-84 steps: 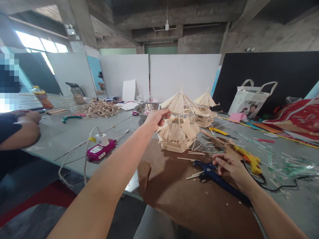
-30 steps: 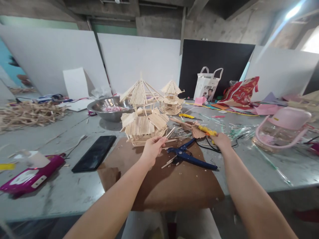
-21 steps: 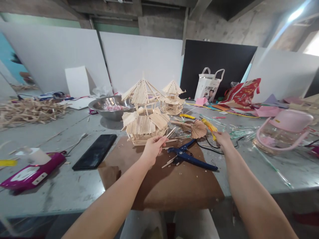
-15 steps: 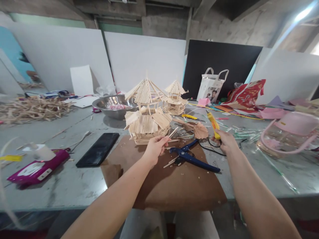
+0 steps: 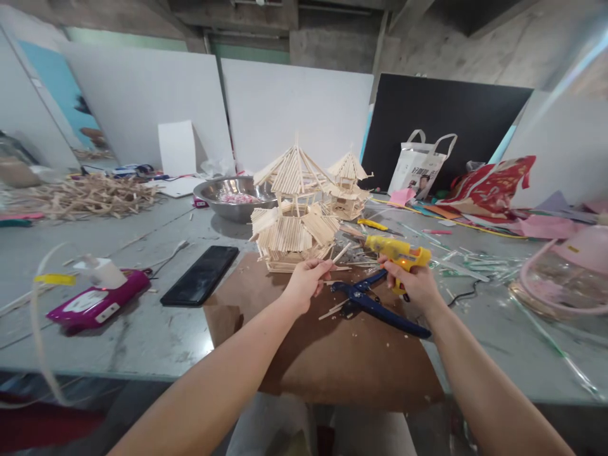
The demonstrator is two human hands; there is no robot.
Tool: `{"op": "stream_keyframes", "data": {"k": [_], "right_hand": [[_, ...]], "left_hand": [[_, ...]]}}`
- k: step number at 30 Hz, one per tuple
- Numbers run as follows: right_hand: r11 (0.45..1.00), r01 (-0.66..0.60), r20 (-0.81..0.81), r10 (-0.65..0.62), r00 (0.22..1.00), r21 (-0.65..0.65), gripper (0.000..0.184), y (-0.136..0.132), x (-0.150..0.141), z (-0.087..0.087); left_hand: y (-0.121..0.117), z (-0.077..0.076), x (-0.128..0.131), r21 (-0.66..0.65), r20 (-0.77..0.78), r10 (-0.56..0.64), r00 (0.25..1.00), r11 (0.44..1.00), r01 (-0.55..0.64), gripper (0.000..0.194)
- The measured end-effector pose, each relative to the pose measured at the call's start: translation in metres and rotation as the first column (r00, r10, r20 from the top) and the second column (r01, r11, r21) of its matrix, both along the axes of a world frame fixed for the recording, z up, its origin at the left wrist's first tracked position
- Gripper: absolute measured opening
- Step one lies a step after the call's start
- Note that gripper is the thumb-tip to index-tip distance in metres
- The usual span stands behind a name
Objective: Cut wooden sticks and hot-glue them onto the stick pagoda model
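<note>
My left hand pinches a thin wooden stick in front of a pavilion model built of wooden sticks. My right hand is wrapped round the handle of a yellow glue gun, whose nozzle points left toward the stick. An orange light glows on the gun's body. Between and below the hands lies a blue-handled cutter on a brown sheet, with loose stick pieces beside it. Behind the model stands a smaller stick pavilion.
A black phone and a purple power strip lie to the left. Behind them are a metal bowl and a pile of sticks. A yellow-handled knife lies beyond the glue gun; a pink-lidded jug stands right.
My right hand has brought the glue gun leftward and turned it from upright to level, its nozzle now near the stick. My left hand keeps its pinch. The view has shifted slightly left.
</note>
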State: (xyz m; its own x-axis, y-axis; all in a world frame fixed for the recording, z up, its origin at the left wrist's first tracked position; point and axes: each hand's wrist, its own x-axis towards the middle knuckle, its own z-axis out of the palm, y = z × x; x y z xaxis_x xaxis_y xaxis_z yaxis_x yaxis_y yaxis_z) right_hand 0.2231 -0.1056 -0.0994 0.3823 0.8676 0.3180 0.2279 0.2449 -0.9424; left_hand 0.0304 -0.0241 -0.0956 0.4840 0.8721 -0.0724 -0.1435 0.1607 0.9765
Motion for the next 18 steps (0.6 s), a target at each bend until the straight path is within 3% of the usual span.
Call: {"op": "stream_keyframes", "data": {"k": [4,10,18], "right_hand": [[0.999,-0.032,0.116,0.035,0.993,-0.029,0.027,-0.003,-0.008,-0.001],[0.998,0.036,0.168,-0.026,0.985,-0.053,0.022,-0.004,-0.013,-0.004],[0.999,-0.034,0.256,0.042,0.966,-0.033,0.019,-0.003,-0.015,-0.007]], "left_hand": [[0.001,-0.003,0.001,0.008,0.009,0.010,1.000,1.000,-0.010,0.026],[0.003,-0.006,0.002,0.031,-0.001,0.019,1.000,0.999,-0.019,0.028],[0.003,-0.007,0.002,0.036,0.011,0.013,1.000,0.999,-0.013,0.028]]}}
